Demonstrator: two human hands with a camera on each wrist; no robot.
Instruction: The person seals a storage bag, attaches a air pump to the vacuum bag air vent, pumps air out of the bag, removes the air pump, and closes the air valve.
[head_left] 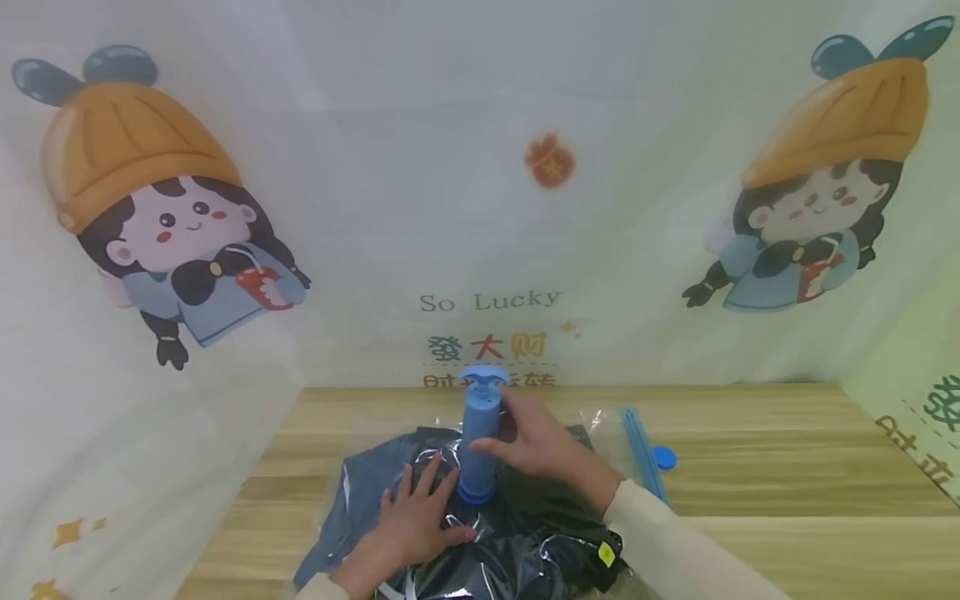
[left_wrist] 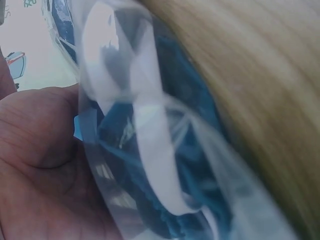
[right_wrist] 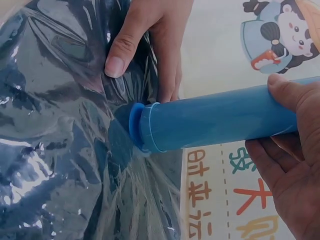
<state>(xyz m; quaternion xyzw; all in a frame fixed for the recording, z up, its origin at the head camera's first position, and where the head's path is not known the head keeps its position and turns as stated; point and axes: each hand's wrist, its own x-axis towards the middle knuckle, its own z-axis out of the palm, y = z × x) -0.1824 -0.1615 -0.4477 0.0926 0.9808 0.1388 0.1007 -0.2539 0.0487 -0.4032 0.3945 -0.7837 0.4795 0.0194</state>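
A clear plastic vacuum storage bag (head_left: 517, 567) with dark folded fabric inside lies wrinkled on the table. Standing upright on its blue valve (right_wrist: 135, 126) is a blue hand pump (head_left: 478, 446), its handle low against the top of the cylinder. My right hand (head_left: 536, 437) grips the pump's barrel from the right, thumb and fingers round it. Just left of the pump's base, my left hand (head_left: 414, 518) presses on the bag with fingers spread. In the left wrist view, only part of the left palm (left_wrist: 45, 150) shows beside the bag's edge, with blue fabric and a white strip inside.
To the right of the bag, a long blue strip (head_left: 643, 454) lies on the wooden table (head_left: 757, 467). A round blue cap (head_left: 664, 457) sits beside the strip. A printed cloth backdrop (head_left: 360, 183) rises behind the table and along both sides.
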